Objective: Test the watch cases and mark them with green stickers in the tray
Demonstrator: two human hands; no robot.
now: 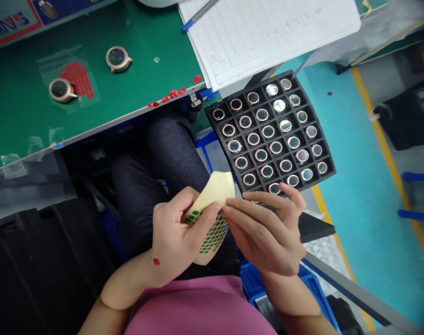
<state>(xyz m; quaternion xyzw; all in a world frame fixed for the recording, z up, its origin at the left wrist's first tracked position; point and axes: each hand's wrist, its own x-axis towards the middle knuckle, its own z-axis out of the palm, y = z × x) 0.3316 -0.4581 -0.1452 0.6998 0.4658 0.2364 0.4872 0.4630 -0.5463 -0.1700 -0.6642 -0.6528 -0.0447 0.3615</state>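
So my left hand (182, 237) has a curled pale yellow sheet (212, 195) pinched, thumb flat on the front and the other fingers tucked behind, and the green dots (212, 235) run along its lower part. My right hand (271, 228) is half open, fingertips closed together right at the sheet's right edge; can't tell if there's a dot between them. The sheet's long side runs roughly away from my belly, leaning a bit right at the far end. The black tray (328, 156) is the big thing here: it's forward and right of the pinch, my right hand's way closer, and those fingers cover its near corner. It's gridded, one round watch face (275, 147) or the like per cell, and some on the left have a green dot on the glass. Up left there's a green bench (19, 111) with two loose watches (117, 59), a clear bag (81, 79) with red stickers, and red scraps (175, 92) along the edge. Papers (267, 46) and a pen (199, 15) sit past the tray, then it's blue-green floor (354, 153) with yellow lines off to the right.
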